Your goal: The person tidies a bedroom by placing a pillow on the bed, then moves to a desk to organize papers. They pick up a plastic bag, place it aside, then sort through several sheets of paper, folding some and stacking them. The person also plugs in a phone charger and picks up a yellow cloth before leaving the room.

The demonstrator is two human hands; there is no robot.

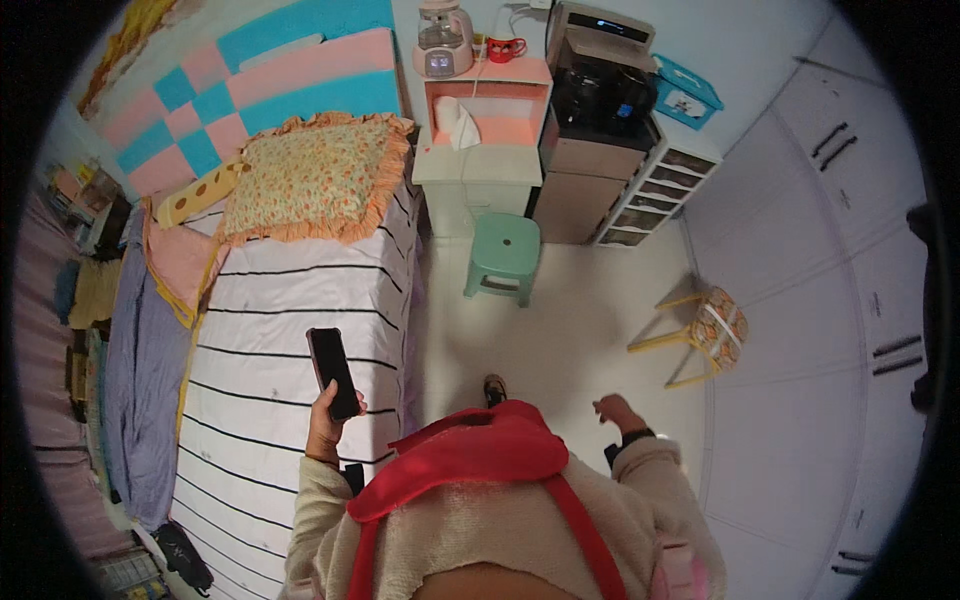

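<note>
The left hand has its fingers clamped around the lower end of a phone, which juts forward past them. To their right hangs the right hand, fingers bent; whether they touch each other I cannot tell. Ahead of both, beyond a green stool, a pink cubby holds white paper, with a kettle and red cup on top. Farther right are a blue basket and drawers, contents unclear.

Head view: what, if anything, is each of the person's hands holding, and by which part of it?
The left hand holds a phone by its lower end. The right hand shows nothing held.
</note>
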